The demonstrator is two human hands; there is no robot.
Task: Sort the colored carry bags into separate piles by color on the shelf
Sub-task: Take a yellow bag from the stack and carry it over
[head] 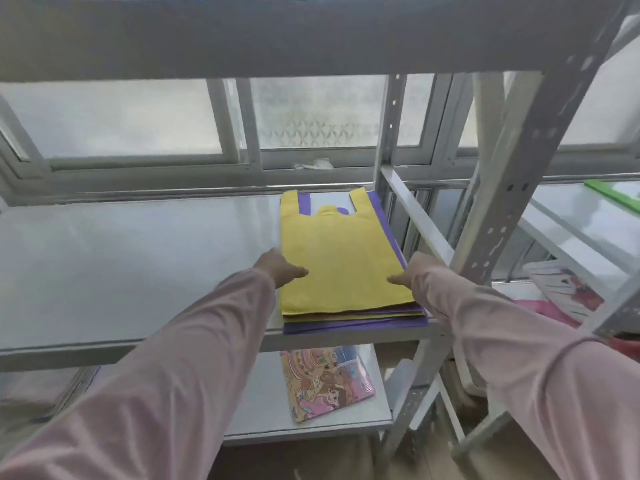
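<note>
A mixed stack of carry bags lies at the right end of the grey shelf (138, 258). A yellow bag (339, 258) is on top, handles pointing away from me. Purple bags (353, 328) and more yellow ones show as layers along the near edge and right side. My left hand (278, 266) grips the stack's left edge, thumb lying on the yellow bag, fingers hidden under or beside it. My right hand (414, 273) grips the right edge the same way, thumb on top.
A slotted upright post (512, 209) stands just right of the stack. On the shelf below lies a cartoon-printed bag (325, 382). To the right, another rack holds a green item (613, 195) and a printed pink bag (568, 289). A window runs behind.
</note>
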